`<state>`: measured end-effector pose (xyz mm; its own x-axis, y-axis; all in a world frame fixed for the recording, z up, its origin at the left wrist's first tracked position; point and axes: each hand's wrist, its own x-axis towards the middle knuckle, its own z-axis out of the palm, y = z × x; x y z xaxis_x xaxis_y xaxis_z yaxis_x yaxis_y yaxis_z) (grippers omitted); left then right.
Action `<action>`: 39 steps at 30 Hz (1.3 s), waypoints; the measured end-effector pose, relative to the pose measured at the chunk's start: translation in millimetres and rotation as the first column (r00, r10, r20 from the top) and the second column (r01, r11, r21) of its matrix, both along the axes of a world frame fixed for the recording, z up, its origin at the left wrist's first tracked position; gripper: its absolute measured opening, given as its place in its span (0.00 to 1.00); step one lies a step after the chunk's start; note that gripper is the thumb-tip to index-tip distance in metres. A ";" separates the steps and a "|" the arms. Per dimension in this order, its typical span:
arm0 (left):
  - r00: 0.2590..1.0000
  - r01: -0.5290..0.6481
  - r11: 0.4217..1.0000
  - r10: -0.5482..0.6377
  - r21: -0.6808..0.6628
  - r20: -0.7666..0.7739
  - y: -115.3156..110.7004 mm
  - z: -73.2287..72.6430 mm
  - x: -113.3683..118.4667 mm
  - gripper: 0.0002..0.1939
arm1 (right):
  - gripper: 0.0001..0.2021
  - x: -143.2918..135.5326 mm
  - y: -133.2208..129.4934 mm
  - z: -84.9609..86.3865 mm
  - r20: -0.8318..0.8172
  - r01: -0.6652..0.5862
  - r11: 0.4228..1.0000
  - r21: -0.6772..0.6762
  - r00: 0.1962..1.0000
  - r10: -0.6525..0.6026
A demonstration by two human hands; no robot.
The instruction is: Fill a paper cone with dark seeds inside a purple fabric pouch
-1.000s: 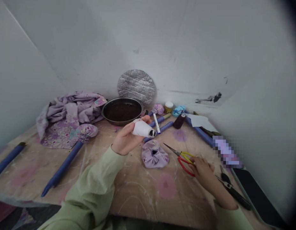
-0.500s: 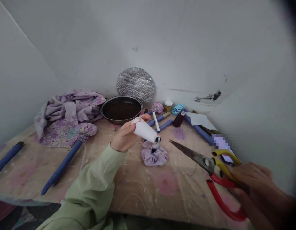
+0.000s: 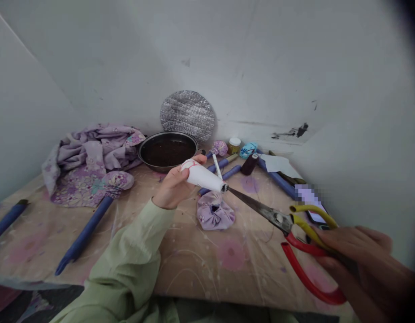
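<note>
My left hand (image 3: 174, 186) is wrapped round a white tapered tube (image 3: 205, 176) with red marks on it. The tube's narrow end, dark inside, points to the right. In my right hand (image 3: 355, 255) are scissors (image 3: 268, 211) with one yellow and one red handle. Their blades are closed together, and the tip meets the tube's narrow end; I cannot tell whether it is inside the opening. Just below the tube, a gathered round of purple flowered cloth (image 3: 217, 220) with a dark hole in its middle lies on the table.
Behind stand a dark pan (image 3: 167, 151) and a silver foil disc (image 3: 189, 114) against the wall. Crumpled flowered fabric (image 3: 89, 157) and a blue-wrapped stick with a cloth head (image 3: 89, 229) lie left. A thread spool (image 3: 249, 164), a jar (image 3: 234, 145) and a phone (image 3: 317, 217) are right.
The scissors have moved left and slightly up, so their tip has reached the tube's narrow end. My left hand keeps its grip, with the tube turned slightly flatter.
</note>
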<state>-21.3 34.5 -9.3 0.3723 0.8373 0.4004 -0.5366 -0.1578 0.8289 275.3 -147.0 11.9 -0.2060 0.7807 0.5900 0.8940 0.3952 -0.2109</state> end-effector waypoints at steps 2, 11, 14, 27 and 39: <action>1.000 0.020 1.000 -0.020 -0.020 0.015 0.6 0.6 0.4 0.19 | 0.16 0.0 -0.2 2.1 0.027 0.000 1.000 -0.008 1.000 0.000; 0.995 -0.083 0.996 0.083 0.012 -0.050 10.4 -0.3 -1.4 0.17 | 0.14 3.8 8.8 4.5 0.036 -0.012 1.000 -0.004 0.999 0.012; 0.984 -0.126 0.989 0.135 0.081 -0.119 15.4 -3.5 -6.7 0.16 | 0.13 8.1 9.9 6.2 0.077 0.023 0.998 -0.063 0.997 -0.018; 0.894 -0.076 0.962 0.183 0.263 -0.409 16.9 -0.6 -15.0 0.07 | 0.09 6.0 28.0 16.3 0.221 -0.080 0.995 -0.057 0.971 0.090; 0.881 -0.094 0.986 0.147 0.138 -0.449 23.9 -7.5 -11.2 0.11 | 0.11 23.3 33.1 3.6 0.150 -0.101 0.992 -0.079 0.982 0.112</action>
<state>-32.4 58.4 -16.8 0.4345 0.8486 0.3019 -0.0746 -0.3001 0.9510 298.6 -113.8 15.5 -0.3747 0.7877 0.4890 0.8714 0.4794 -0.1045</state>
